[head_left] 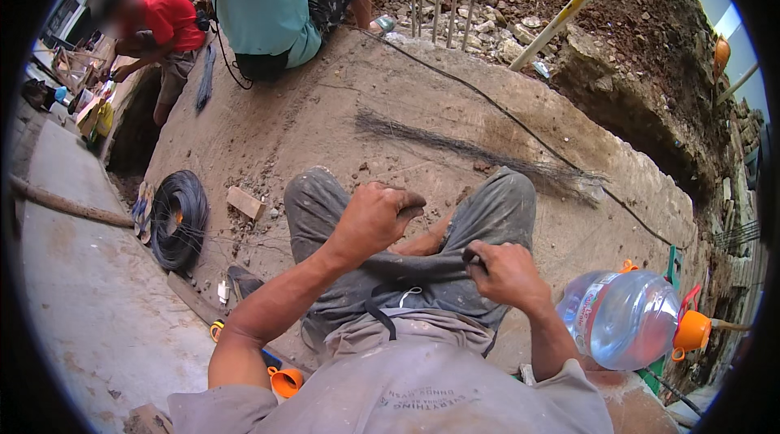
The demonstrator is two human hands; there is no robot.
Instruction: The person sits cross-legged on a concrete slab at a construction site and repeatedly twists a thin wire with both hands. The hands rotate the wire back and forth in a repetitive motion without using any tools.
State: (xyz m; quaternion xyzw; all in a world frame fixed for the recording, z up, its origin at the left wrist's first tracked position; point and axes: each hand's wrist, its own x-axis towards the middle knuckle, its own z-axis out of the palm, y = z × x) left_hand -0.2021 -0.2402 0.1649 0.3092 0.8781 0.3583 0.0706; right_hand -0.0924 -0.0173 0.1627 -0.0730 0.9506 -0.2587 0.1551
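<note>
I sit cross-legged on the ground in dusty grey trousers (321, 210). Over my right-side-of-centre lap, my right hand (508, 273) is closed with its fingers curled together. Higher and to the left, my left hand (378, 219) is closed too, thumb and fingers pinched. Whatever either hand grips is too thin or too hidden to make out. Beyond my knees lies a long loose bundle of thin dark wire (455, 141). A coil of black wire (177, 219) rests at the left, with fine strands trailing from it toward my knee.
A large clear water jug (621, 316) with an orange cap lies at the right. A brick piece (245, 202) and an orange cup (286, 382) are at the left. Ahead, a dark cable (487, 101) crosses the slab. A person in teal (272, 3) and another in red (166, 23) sit beyond.
</note>
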